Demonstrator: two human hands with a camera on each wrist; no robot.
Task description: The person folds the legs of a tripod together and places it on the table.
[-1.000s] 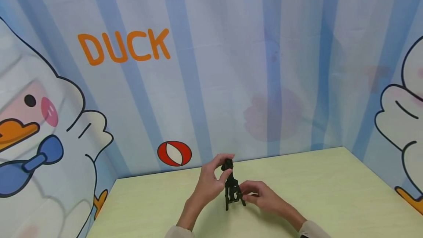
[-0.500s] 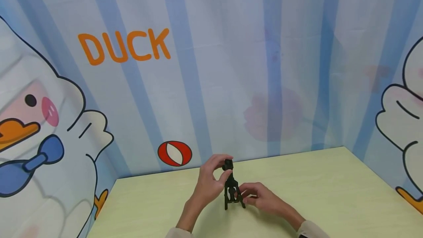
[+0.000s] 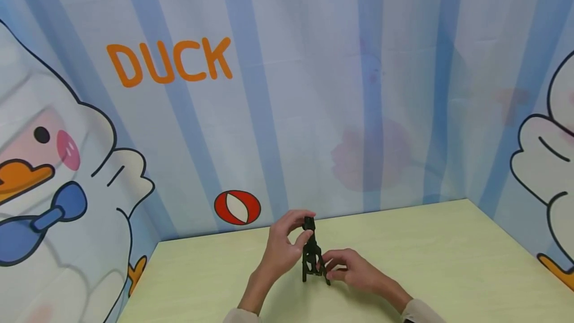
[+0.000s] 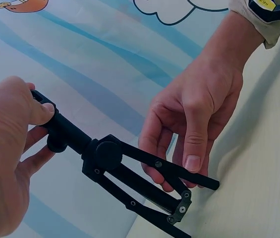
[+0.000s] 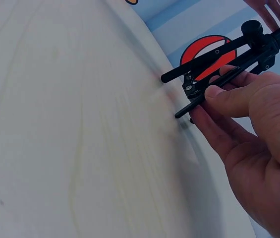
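A small black tripod (image 3: 311, 255) stands upright in the middle of the head view, its legs partly spread. My left hand (image 3: 281, 245) grips its head at the top, thumb on the near side. Lower down, my right hand (image 3: 354, 269) pinches one leg between thumb and fingers. The left wrist view shows a round knob (image 4: 109, 154) below the tripod's neck and hinged braces joining the legs to the centre column. In the right wrist view the right thumb (image 5: 219, 94) lies along the leg, with the leg's tip poking out beyond it.
A pale wood-grain table (image 3: 417, 248) lies under the hands. Behind it hangs a blue striped cloth (image 3: 309, 88) printed with ducks, a red ball and the word DUCK. The cloth meets the table's back edge just beyond the tripod.
The tripod and both hands have shifted slightly to the left. Its right leg tip sits a little lower in view, and the right fingers have moved slightly along with that leg.
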